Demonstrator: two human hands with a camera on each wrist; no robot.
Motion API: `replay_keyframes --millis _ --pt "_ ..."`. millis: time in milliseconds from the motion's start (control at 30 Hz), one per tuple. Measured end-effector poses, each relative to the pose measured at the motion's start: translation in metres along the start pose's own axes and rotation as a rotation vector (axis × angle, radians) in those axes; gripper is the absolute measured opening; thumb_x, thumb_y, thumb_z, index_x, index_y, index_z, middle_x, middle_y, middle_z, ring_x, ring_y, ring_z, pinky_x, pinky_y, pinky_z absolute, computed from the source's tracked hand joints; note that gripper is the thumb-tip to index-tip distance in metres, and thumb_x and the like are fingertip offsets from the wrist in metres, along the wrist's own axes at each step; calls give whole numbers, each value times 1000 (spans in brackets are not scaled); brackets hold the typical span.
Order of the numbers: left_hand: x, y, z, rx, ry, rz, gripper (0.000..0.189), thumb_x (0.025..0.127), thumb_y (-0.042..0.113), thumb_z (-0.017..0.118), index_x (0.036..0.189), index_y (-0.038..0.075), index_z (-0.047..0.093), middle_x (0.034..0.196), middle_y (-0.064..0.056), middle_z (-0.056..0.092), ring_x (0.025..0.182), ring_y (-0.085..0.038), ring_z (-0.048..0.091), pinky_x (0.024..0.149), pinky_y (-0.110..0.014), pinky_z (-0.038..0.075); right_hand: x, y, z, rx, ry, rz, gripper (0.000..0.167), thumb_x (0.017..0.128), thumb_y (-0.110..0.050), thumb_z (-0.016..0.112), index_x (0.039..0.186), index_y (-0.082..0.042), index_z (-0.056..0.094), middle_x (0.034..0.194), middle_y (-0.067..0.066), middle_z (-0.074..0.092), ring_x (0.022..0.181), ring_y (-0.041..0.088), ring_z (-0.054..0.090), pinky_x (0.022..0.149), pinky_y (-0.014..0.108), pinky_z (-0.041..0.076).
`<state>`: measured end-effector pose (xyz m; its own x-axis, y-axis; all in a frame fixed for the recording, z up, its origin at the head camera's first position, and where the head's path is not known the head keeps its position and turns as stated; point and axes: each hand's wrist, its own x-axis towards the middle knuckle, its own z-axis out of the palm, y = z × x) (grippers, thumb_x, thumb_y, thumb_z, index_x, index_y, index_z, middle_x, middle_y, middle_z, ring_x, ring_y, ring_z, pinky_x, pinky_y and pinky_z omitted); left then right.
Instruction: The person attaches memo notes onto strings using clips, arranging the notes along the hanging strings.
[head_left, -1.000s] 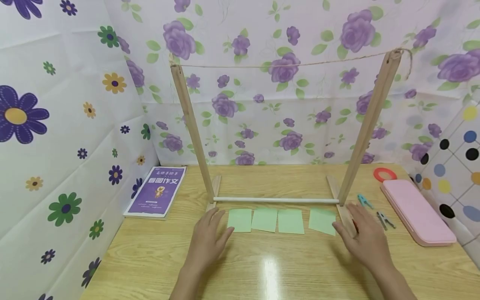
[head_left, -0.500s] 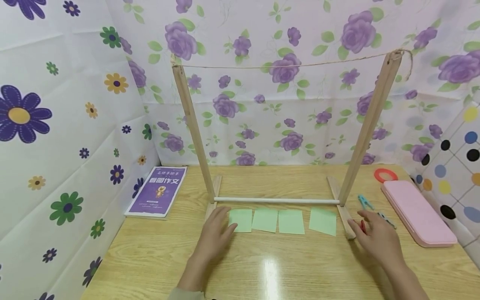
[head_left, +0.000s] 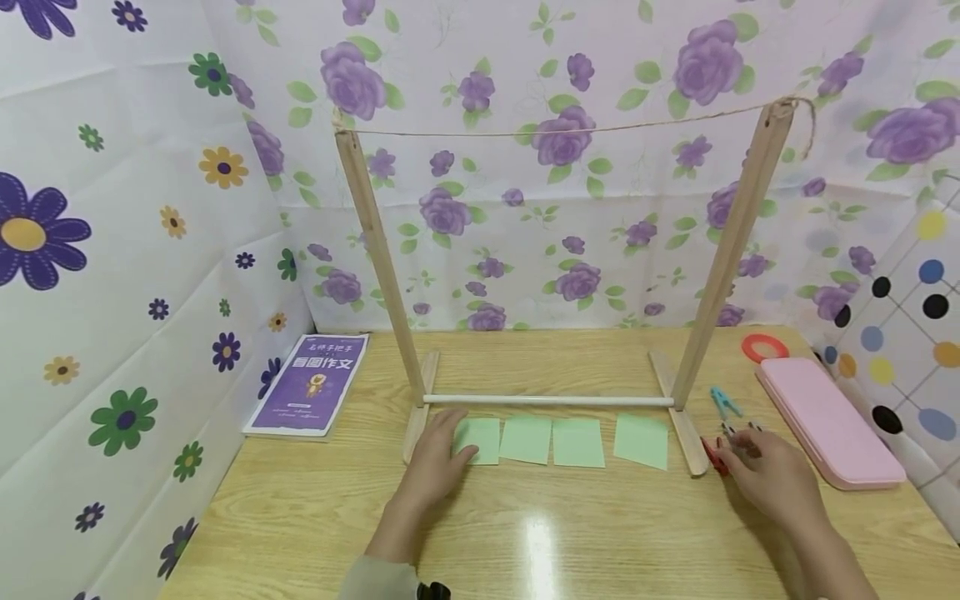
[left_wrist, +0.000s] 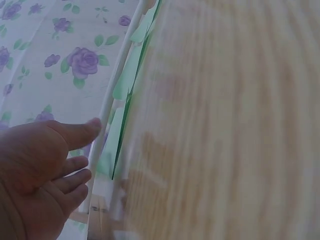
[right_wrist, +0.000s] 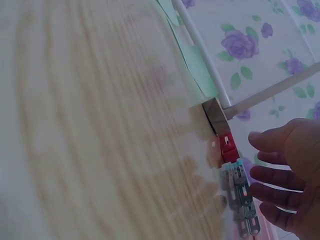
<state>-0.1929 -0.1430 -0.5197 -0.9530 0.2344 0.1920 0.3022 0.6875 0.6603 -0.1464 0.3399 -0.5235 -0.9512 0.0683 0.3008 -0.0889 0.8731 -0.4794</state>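
Note:
Several square green sticky notes (head_left: 578, 442) lie in a row on the wooden table. My left hand (head_left: 435, 467) is beside the leftmost note and partly covers it from the head view; its fingers are loose and hold nothing, as the left wrist view shows. At the right, my right hand (head_left: 776, 475) hovers close to the small clips with relaxed, spread fingers. A red clip (right_wrist: 228, 148) and grey clips (right_wrist: 243, 192) stand just short of the fingertips in the right wrist view. Behind them is a light-blue clip (head_left: 725, 401); the hand partly hides the grey ones from the head.
A wooden frame (head_left: 378, 250) stands behind the notes, with a string (head_left: 517, 133) across its top and a white rod (head_left: 547, 401) low down. A purple book (head_left: 309, 385) lies left. A pink case (head_left: 828, 423) and a red ring (head_left: 765, 347) lie right.
My right hand has moved right, from the frame's right foot to the clips, and the red clip has come into view. My left hand has shifted slightly right over the leftmost note.

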Motion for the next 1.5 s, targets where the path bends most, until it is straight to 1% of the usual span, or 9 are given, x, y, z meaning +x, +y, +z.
replay_keyframes --millis 200,367,733,867,1000,1100,1233,1433,1500 --pt "4 -2 2 18 -50 -21 63 92 11 75 147 1 47 152 -20 44 141 -39 41 117 -53 37 -3 6 0 -3 -62 11 27 85 -36 83 82 -15 66 71 -4 63 65 13 58 54 30 45" --pt "6 -3 4 40 -90 -26 61 91 9 76 145 0 50 149 -20 49 138 -38 45 117 -51 38 -6 12 0 -8 -166 58 37 83 -48 83 85 -16 65 73 -5 60 65 13 52 57 29 42" --pt "1 1 1 30 -82 -40 67 85 7 81 145 9 53 137 -10 57 125 -32 56 108 -48 49 -6 17 -2 -9 -210 48 26 88 -33 81 89 -11 67 76 -4 60 68 11 54 58 30 44" --pt "-2 3 -1 12 -74 -45 70 83 4 82 146 10 51 140 -12 57 128 -35 54 109 -52 48 -5 16 -7 -23 -257 104 26 92 -34 74 96 -9 67 78 -3 61 69 13 53 57 30 43" --pt "-3 1 -3 -21 -62 -47 65 87 -7 72 146 10 51 144 -16 55 134 -39 50 111 -56 44 -5 12 -12 -58 -293 180 48 93 -55 66 102 -8 67 84 -1 66 71 16 57 55 31 44" --pt "-5 -1 -3 -32 -45 -38 64 87 -15 65 145 8 52 144 -18 55 135 -39 49 112 -55 43 -4 5 -12 -91 -306 202 68 85 -73 65 101 -7 67 87 2 68 72 19 62 53 33 46" --pt "-6 -3 -4 -59 -26 -43 63 87 -14 66 145 6 52 142 -19 57 133 -37 52 110 -53 46 -2 0 -12 -108 -326 223 77 78 -80 66 100 -6 66 88 4 68 74 23 64 51 35 46" --pt "-9 -3 -7 -112 -27 -48 61 89 -10 67 146 6 51 134 -18 62 107 -24 63 98 -44 55 -2 3 -10 -89 -335 224 69 82 -74 67 100 -7 67 87 4 67 74 22 62 53 35 47" --pt "-10 -3 -9 -119 -29 -47 60 90 -10 67 146 6 50 125 -17 65 91 -21 62 87 -39 58 -3 6 -10 -88 -324 207 62 85 -68 69 99 -8 67 86 3 68 74 22 63 53 35 47"
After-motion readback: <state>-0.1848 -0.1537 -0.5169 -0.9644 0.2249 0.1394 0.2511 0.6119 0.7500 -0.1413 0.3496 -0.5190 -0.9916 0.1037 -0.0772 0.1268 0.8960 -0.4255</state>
